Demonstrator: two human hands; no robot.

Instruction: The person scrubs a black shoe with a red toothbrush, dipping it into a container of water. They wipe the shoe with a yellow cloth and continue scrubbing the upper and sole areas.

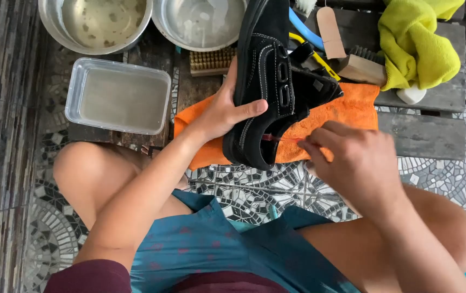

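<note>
My left hand (223,107) grips a black suede shoe (263,76) with white stitching, holding it on edge over an orange cloth (347,111). My right hand (344,154) pinches a thin red-handled tool (279,139), its tip against the shoe's lower side near the sole. A second black shoe (317,89) lies partly hidden behind the first one.
Two metal bowls of water (100,24) (200,21) and a clear plastic tub (118,95) stand at upper left. Brushes (211,61) (360,64), a yellow cloth (415,43) and a white bar (411,95) lie on a wooden slatted bench (423,135). Mosaic tile floor (244,190) below.
</note>
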